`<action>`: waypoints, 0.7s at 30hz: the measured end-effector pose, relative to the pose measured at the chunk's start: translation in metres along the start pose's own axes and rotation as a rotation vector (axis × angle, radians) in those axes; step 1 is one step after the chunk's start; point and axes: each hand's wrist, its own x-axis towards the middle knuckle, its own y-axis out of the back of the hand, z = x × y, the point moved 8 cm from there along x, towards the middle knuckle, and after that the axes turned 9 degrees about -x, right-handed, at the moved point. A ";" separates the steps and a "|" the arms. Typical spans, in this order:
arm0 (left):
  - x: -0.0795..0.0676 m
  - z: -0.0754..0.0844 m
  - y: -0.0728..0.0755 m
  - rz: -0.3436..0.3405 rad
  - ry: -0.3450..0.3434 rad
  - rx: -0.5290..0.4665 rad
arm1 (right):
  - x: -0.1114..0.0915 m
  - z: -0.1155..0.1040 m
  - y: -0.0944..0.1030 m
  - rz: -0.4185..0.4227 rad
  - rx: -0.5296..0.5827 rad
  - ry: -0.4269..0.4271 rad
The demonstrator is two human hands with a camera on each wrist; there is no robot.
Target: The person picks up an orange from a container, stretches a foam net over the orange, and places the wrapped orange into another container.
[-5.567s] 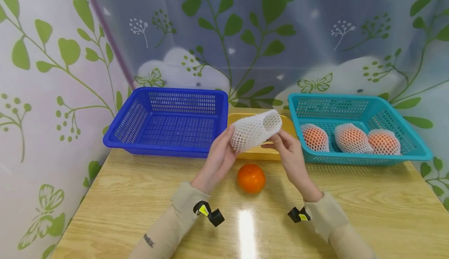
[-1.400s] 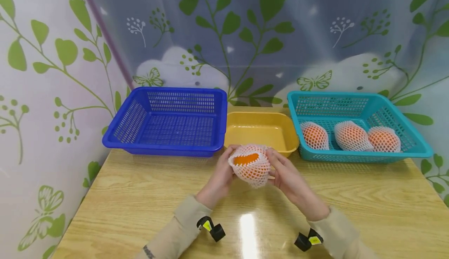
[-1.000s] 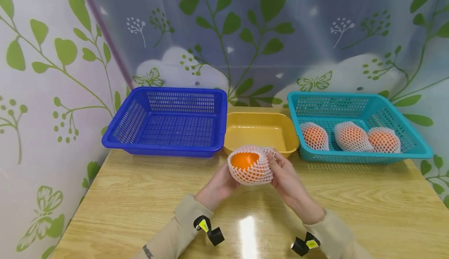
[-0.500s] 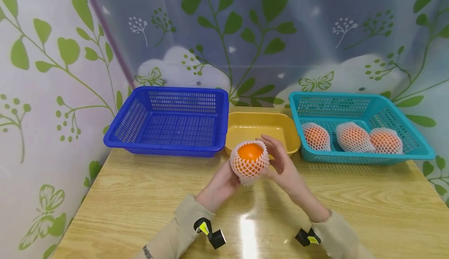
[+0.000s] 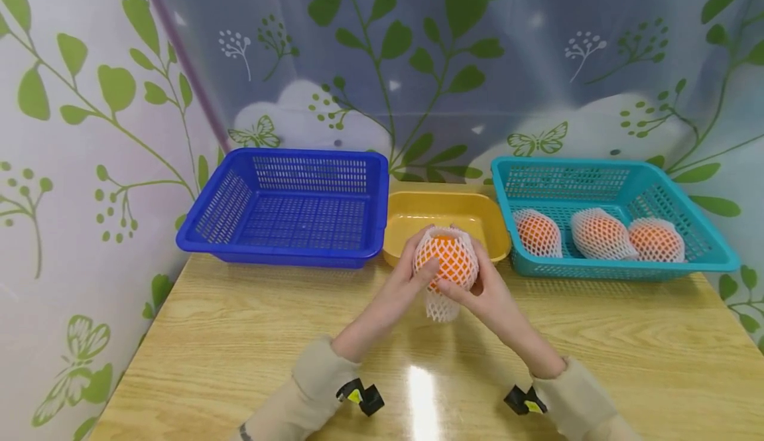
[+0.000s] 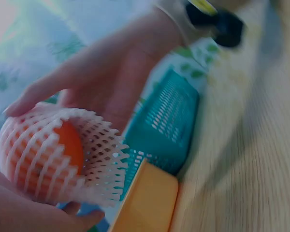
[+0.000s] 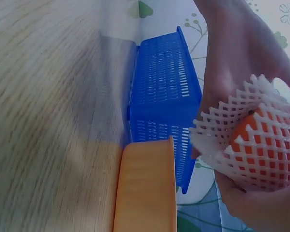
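Both hands hold a round, glossy orange fruit (image 5: 447,255) wrapped in a white foam fruit net (image 5: 442,308), raised in front of the yellow basin. My left hand (image 5: 404,283) curves round its left side and my right hand (image 5: 492,295) round its right, thumbs meeting on the near face. The loose tail of the net hangs below the thumbs. In the left wrist view, bare orange skin (image 6: 71,142) shows through the net's open end. The right wrist view shows the same opening beside my left palm (image 7: 237,53). Fingers behind the fruit are mostly hidden.
A yellow basin (image 5: 504,245) stands behind the hands on the wooden table (image 5: 239,355). To its left is a blue basket (image 5: 286,253); to its right a teal basket (image 5: 597,268) holds three netted fruits (image 5: 599,232). A patterned curtain (image 5: 358,63) backs the table.
The fruit, earlier bare on the table beside a separate net, is now inside it. Over the last second the hands have turned it, and the right hand has gone back round it.
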 end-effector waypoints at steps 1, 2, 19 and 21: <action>0.000 0.002 -0.002 -0.005 -0.039 0.027 | 0.000 0.000 -0.002 -0.012 -0.009 0.007; -0.001 0.004 -0.003 0.001 -0.070 0.041 | 0.000 0.000 -0.004 -0.019 -0.018 0.017; -0.006 0.002 -0.002 0.179 -0.211 -0.025 | -0.003 -0.003 -0.015 0.050 0.030 0.043; -0.006 0.004 -0.004 0.156 -0.217 -0.017 | -0.003 -0.001 -0.013 0.058 0.065 0.011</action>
